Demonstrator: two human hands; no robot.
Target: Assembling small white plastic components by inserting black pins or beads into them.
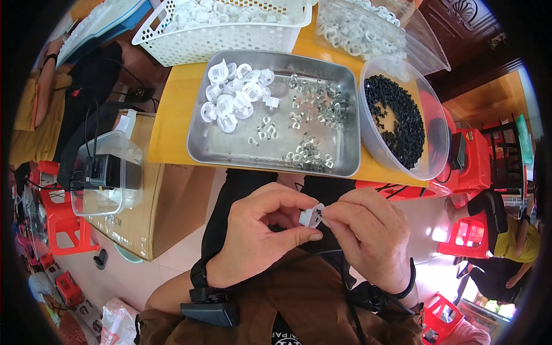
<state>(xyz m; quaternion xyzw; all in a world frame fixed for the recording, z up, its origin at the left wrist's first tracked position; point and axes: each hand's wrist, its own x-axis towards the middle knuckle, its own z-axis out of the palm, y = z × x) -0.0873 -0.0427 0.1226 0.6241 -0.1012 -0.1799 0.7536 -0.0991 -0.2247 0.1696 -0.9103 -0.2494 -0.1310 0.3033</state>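
Observation:
Between thumb and fingers, my left hand (256, 233) grips a small round white plastic part (309, 216) over my lap. My right hand (371, 227) is closed in a pinch against the part's right side. A tiny dark piece shows at its fingertips, too small to name. Just beyond my hands a metal tray (215, 150) rests on the table. White plastic parts (227, 100) are heaped at its left, and small shiny metal clips (307, 154) lie scattered in its middle and right.
A clear round tub (440, 138) of small black pieces (397, 109) stands right of the tray. Behind are a white perforated basket (230, 46) and a clear bin (368, 37), both full of white parts. A cardboard box (178, 201) sits left, under a clear container (129, 167). People sit at both sides.

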